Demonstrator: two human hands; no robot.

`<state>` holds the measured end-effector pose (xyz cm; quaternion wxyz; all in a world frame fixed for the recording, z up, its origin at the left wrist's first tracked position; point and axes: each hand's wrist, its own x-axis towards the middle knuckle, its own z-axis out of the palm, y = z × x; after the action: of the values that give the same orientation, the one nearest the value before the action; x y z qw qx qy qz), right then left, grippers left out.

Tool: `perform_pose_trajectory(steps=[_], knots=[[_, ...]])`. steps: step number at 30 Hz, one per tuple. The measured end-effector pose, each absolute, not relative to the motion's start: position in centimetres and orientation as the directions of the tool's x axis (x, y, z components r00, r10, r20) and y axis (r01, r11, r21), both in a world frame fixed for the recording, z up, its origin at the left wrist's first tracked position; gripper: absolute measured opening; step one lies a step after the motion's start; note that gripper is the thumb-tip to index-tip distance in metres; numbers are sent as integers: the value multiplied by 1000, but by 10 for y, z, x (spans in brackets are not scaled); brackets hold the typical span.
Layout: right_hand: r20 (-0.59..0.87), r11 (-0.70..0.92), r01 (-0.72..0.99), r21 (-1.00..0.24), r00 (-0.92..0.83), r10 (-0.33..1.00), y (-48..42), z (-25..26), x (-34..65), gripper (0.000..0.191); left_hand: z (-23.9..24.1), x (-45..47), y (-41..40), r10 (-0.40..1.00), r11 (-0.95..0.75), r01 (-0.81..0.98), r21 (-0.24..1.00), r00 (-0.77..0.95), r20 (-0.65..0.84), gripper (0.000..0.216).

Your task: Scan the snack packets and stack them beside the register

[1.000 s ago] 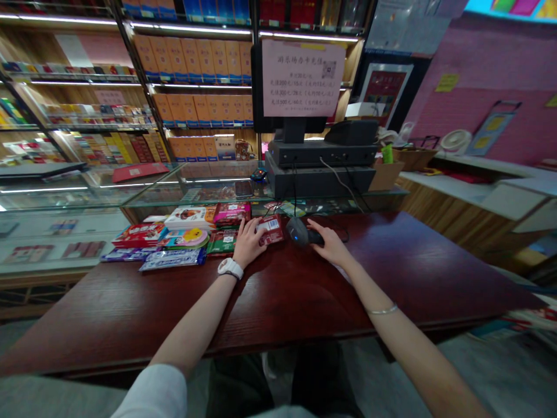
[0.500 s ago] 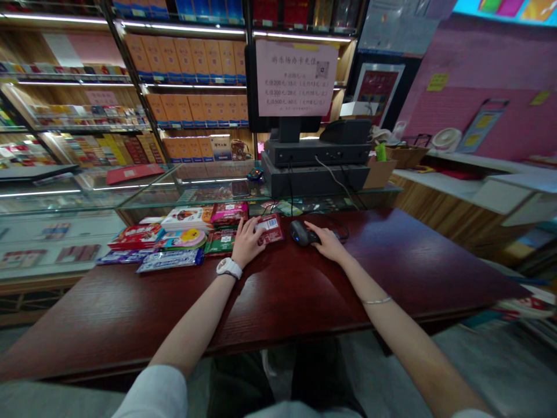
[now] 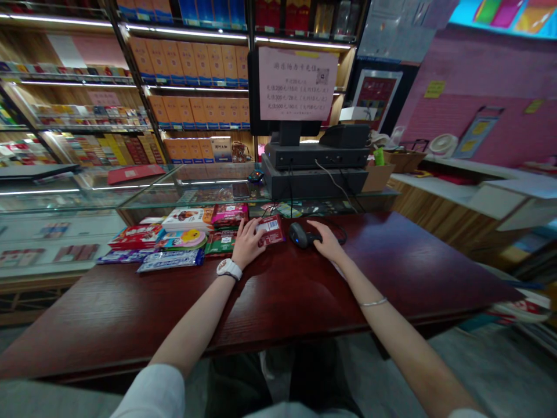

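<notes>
My left hand, with a white watch at the wrist, lies at the left end of a dark red packaged box. Its fingers are somewhat spread and the thumb is on the box, whose white barcode label shows. My right hand is around the handle of a black barcode scanner low over the table. The index finger reaches along the far side and the thumb lies on the near side. A small blue light glows on the scanner head, which points left towards the box. The palm hides the handle's end.
Several snack packets lie left of my left hand on the dark red wooden table. Behind stand a glass counter and a cash register with a monitor bearing a paper sign. Cables run down to the table. Shelves of boxes rise behind.
My right hand's index finger and thumb have spread a little further apart around the scanner handle. My left hand and the red box have hardly moved. The view has shifted slightly.
</notes>
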<state>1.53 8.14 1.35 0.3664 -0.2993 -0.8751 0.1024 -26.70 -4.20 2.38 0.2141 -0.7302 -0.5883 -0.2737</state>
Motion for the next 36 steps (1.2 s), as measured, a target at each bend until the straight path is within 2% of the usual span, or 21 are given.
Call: perform_pose_trajectory(steps=[4,7,13,19,23,30,36], knots=[[652,865,388,-318,-573,497,64,35,-14,58,27,-265,-45,734,-247,969,-1,188,653,32],[642,899,366,-242,-635,431,51,45,-48,58,28,-266,-46,723,-271,962,-26,221,654,33],[652,835,451,-315,-537,535,42,30,-89,67,27,-271,-47,706,-241,971,-9,181,685,32],[597,857,462,-226,-630,497,38,12,-75,78,27,-269,-46,702,-253,967,23,167,693,32],[601,813,492,-312,-560,570,45,16,-68,81,30,-264,-47,682,-270,960,68,141,717,33],[588,763,422,-490,-487,646,58,27,-57,105,34,-262,-47,634,-338,923,183,80,769,44],[533,788,343,-511,-593,604,60,30,-51,108,35,-258,-48,652,-399,897,192,130,747,46]])
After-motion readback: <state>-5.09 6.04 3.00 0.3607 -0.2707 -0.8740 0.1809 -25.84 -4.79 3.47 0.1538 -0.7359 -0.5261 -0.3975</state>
